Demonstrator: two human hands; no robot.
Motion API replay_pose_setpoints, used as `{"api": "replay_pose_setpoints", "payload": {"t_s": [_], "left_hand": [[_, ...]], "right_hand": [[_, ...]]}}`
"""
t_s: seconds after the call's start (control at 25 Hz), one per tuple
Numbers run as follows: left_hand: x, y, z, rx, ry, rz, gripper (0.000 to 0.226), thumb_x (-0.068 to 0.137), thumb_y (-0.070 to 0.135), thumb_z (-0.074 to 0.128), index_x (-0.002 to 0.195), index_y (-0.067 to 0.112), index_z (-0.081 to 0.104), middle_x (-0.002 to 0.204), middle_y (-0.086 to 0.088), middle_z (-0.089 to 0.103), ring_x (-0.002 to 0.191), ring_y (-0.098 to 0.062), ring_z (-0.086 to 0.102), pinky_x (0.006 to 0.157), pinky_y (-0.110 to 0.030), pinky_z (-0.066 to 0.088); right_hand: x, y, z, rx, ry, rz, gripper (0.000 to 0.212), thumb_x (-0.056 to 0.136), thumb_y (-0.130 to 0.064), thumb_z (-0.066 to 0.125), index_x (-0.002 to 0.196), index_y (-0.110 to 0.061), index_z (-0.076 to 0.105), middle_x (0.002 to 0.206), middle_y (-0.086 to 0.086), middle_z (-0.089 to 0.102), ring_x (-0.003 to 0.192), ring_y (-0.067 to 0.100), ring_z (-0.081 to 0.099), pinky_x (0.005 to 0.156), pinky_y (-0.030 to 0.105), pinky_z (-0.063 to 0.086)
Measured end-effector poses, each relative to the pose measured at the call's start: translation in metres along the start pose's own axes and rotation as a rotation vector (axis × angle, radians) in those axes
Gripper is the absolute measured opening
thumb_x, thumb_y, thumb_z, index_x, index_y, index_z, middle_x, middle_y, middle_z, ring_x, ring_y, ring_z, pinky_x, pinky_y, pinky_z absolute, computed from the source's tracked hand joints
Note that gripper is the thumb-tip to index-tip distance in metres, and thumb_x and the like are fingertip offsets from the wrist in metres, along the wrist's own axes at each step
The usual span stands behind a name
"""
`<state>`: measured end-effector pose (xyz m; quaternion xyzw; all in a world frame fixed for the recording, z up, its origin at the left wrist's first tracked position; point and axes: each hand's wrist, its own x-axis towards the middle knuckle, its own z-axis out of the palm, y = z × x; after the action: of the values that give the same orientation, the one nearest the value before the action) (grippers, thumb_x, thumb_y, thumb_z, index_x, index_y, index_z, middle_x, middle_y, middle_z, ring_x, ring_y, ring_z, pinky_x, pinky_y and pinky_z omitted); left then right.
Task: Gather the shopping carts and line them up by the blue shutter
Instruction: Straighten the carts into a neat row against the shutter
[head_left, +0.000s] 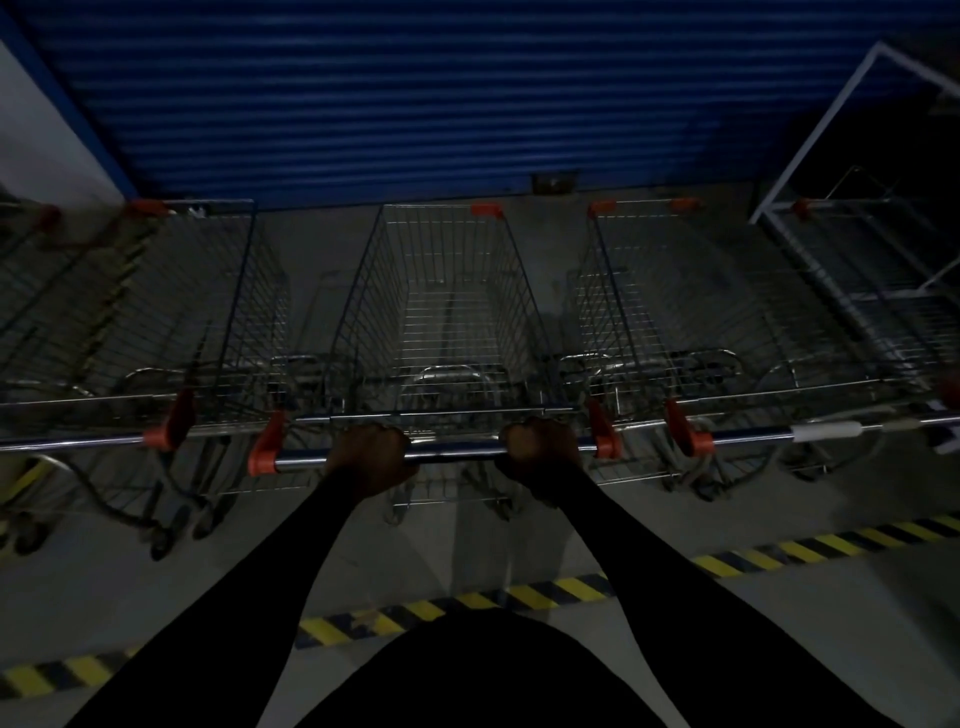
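Observation:
A wire shopping cart (441, 312) with red corner caps stands straight in front of me, its nose towards the blue shutter (395, 93). My left hand (370, 451) and my right hand (540, 447) both grip its metal handle bar (454, 453), fingers curled over it. Another cart (171, 322) stands alongside on the left and one more cart (691, 322) on the right, all facing the shutter in a row. The scene is dim.
A white metal frame rack (852, 156) stands at the far right by the shutter. A white wall (36, 140) borders the shutter on the left. Yellow-and-black hazard tape (550, 592) runs across the concrete floor behind the carts, near my body.

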<state>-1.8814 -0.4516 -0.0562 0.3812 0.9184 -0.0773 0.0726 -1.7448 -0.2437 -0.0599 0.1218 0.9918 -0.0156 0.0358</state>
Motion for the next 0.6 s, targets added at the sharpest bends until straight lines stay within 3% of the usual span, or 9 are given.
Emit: {"api": "replay_pose_setpoints", "payload": {"t_s": [0.28,0.44,0.6], "left_hand": [[-0.001,0.004,-0.002,-0.014,-0.048,-0.011,0.039,0.077,0.053,0.058,0.104,0.026,0.066,0.106,-0.005,0.069,0.103,-0.027,0.063,0.084,-0.035,0.049],[-0.002,0.005,-0.005,-0.014,-0.073,-0.003,0.038,0.080,0.053,0.055,0.106,0.027,0.064,0.109,-0.004,0.068,0.105,-0.026,0.062,0.085,-0.035,0.048],[-0.005,0.007,-0.010,-0.023,-0.052,0.028,0.041,0.078,0.052,0.057,0.110,0.026,0.057,0.110,-0.001,0.067,0.105,-0.024,0.062,0.084,-0.035,0.047]], "right_hand": [[0.000,0.005,0.005,-0.029,-0.019,-0.010,0.035,0.074,-0.050,0.052,0.086,-0.020,0.067,0.079,0.002,0.068,0.076,0.025,0.065,0.065,0.030,0.046],[0.002,0.007,0.004,0.027,-0.066,-0.001,0.035,0.082,-0.045,0.050,0.102,-0.021,0.064,0.099,0.003,0.067,0.096,0.027,0.062,0.078,0.033,0.045],[0.001,0.007,-0.001,0.154,0.004,-0.030,0.066,0.064,-0.065,0.035,0.103,-0.022,0.066,0.097,0.007,0.070,0.097,0.029,0.063,0.085,0.036,0.046]]}}
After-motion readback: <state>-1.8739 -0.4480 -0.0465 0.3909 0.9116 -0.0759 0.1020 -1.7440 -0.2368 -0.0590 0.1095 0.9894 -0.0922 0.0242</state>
